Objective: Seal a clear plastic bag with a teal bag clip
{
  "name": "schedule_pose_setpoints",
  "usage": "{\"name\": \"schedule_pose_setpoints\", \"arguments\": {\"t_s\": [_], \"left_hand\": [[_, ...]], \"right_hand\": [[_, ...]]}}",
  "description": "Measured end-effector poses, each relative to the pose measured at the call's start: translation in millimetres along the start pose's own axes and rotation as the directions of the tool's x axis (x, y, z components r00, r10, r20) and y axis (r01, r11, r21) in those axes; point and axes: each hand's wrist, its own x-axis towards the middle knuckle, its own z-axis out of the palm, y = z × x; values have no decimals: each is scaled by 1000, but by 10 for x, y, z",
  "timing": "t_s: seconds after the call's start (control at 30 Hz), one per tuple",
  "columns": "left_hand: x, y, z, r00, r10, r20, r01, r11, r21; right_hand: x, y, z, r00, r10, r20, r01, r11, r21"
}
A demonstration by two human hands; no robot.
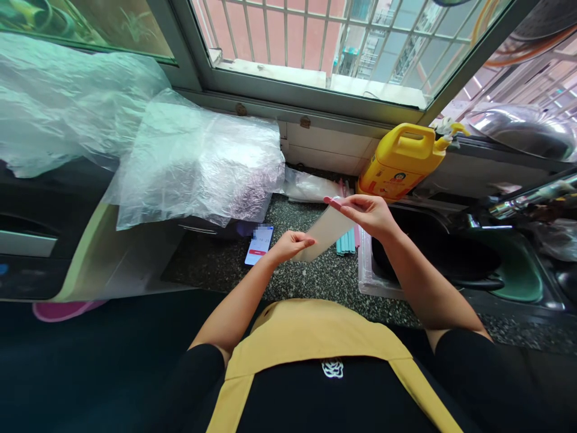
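A small translucent plastic bag is stretched at a slant between my two hands above the speckled counter. My left hand pinches its lower left edge between thumb and fingers. At the upper end, my right hand grips the bag, with something pink at its fingertips; I cannot tell whether that is a strip or nails. Teal strips lie on the counter just behind the bag, with pink ones beside them. A phone with a lit screen lies beside my left hand.
A clear packet rests against the wall. Behind my right hand stands a yellow jug. A dark pan sits at the sink on the right. Large plastic bags cover the left side, under the barred window.
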Motion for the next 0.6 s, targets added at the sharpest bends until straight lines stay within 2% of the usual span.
{"name": "schedule_pose_setpoints", "arguments": {"t_s": [0.1, 0.23, 0.37, 0.47, 0.53, 0.6], "left_hand": [[31, -80, -14, 1000, 12, 19, -14, 997, 71], [45, -292, -3, 997, -18, 69, 5, 983, 185], [32, -410, -51, 980, -73, 186, 3, 936, 351], [31, -203, -177, 972, 12, 237, -123, 878, 462], [28, 89, -256, 973, 196, 122, -230, 860, 456], [19, 435, -285, 921, 384, 69, -378, 834, 401]], "right_hand": [[5, -35, -10, 1000, -22, 3, 22, 999, -39], [10, -81, -53, 999, -46, 21, 47, 995, -83], [3, -116, -79, 997, -42, 59, 49, 990, -133], [5, -145, -69, 994, -57, 89, 71, 984, -166], [19, -161, -42, 990, -67, 127, 92, 976, -198], [45, -175, 2, 985, -71, 160, 109, 963, -245]]}}
